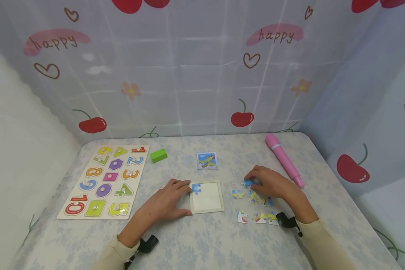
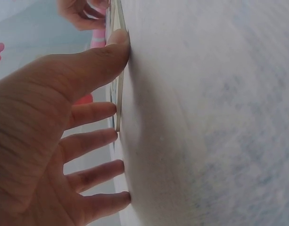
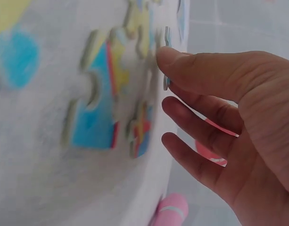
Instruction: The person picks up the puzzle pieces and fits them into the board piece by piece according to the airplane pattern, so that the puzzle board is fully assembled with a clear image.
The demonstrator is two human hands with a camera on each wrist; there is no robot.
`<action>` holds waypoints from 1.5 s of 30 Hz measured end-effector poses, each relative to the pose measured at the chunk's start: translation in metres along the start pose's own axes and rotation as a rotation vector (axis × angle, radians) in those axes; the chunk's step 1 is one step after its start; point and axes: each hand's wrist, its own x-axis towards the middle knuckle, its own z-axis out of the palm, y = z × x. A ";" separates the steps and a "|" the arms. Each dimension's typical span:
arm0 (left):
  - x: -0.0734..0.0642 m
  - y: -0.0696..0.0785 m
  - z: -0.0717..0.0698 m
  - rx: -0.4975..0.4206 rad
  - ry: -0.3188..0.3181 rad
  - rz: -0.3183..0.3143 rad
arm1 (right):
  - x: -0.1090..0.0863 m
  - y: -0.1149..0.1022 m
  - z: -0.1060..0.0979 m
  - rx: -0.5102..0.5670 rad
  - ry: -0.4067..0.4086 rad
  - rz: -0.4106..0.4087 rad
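My left hand (image 1: 168,199) rests at the left edge of a square wooden puzzle tray (image 1: 207,202). Its fingers are fairly straight, and in the left wrist view the thumb (image 2: 94,66) touches the tray's rim. One blue jigsaw piece (image 1: 196,188) lies in the tray's upper left corner. To the right, my right hand (image 1: 269,183) pinches a blue jigsaw piece (image 1: 246,183) between thumb and finger; the right wrist view shows this piece (image 3: 166,84) edge-on, mostly covered by the thumb. Below and beside that hand lie several loose jigsaw pieces (image 1: 242,217), some partly hidden.
Behind the tray lies a small airplane picture card (image 1: 207,161). A green block (image 1: 158,155) sits left of it, beside a number-and-shape board (image 1: 104,182). A pink pen-shaped stick (image 1: 285,159) lies at the back right. A printed curtain (image 1: 189,75) hangs behind the table.
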 end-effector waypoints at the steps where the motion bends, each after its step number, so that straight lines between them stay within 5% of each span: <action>1: 0.000 0.000 0.000 0.001 -0.004 -0.004 | 0.000 -0.002 -0.001 -0.001 0.004 -0.002; 15: 0.001 0.001 0.000 -0.011 -0.023 -0.034 | 0.018 -0.038 -0.008 -0.008 0.017 -0.028; 45: 0.003 0.002 -0.002 0.003 -0.048 -0.079 | 0.065 -0.087 0.013 -0.007 -0.040 -0.093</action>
